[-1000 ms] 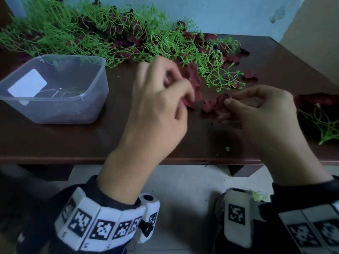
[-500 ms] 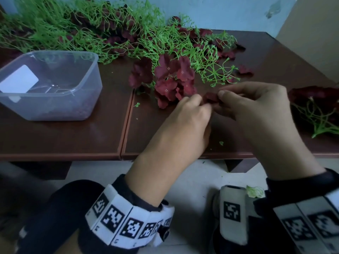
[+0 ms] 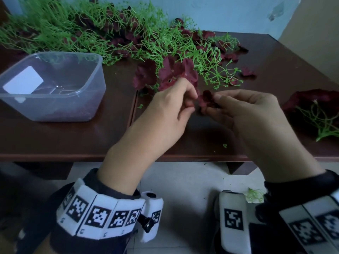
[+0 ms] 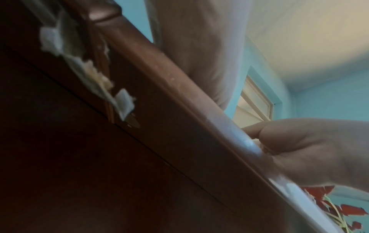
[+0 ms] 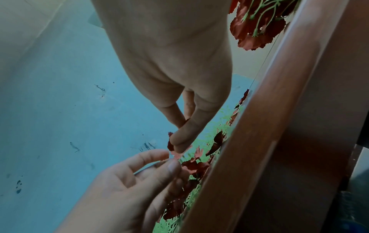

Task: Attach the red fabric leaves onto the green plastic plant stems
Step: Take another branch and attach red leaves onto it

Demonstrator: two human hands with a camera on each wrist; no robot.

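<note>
Dark brown worktop (image 3: pixel 55 140) against a blue wall. Right hand (image 3: pixel 245 110): thumb and fingers pinching a red fabric leaf (image 3: pixel 206 99) above the worktop. Left hand (image 3: pixel 170 105): fingertips curled in a pinch at that leaf's edge, touching it. Just behind: stem cluster with leaves fitted (image 3: pixel 170 72). Further back: heap of green plastic stems (image 3: pixel 91 33). Left: clear plastic tub (image 3: pixel 55 85). Right edge: another leafed sprig (image 3: pixel 315 107).

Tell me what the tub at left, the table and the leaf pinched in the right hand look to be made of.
Tub: clear, slightly frosted plastic; the table shows through its walls.
Table: dark brown wood or wood veneer, glossy finish, judging by its sheen.
Leaf: dark red matte fabric by its look, limp between the right hand fingers.
</note>
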